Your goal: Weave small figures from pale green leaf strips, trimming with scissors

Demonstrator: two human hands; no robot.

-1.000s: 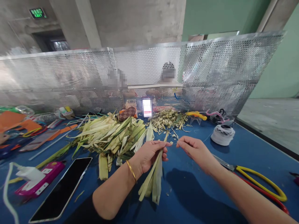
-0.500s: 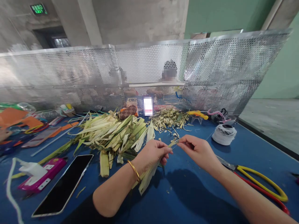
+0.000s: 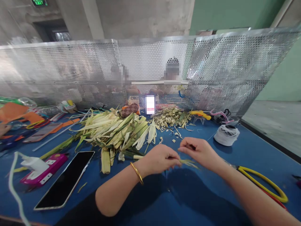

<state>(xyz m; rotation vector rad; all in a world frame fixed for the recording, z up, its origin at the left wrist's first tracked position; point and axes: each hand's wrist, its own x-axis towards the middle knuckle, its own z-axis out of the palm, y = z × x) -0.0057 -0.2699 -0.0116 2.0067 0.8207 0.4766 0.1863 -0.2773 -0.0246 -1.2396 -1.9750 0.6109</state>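
My left hand, a gold bangle on its wrist, is closed round a small bundle of pale green leaf strips, whose blurred tip sticks out to the right under my right hand. My right hand is pinched shut right beside it, fingertips meeting at the bundle's top; I cannot make out what the pinch holds. Both hands hover low over the blue table. A heap of long green and yellow leaves lies just behind and left of my left hand.
Yellow-handled scissors lie right of my right arm, with a spool of white thread behind them. A black phone and a pink device with a white plug lie at the left. Leaf scraps and a perforated metal screen are behind.
Both hands have dropped lower and nearer to me. The leaf bundle, earlier hanging long below my left hand, has swung up so only its tip shows at the right.
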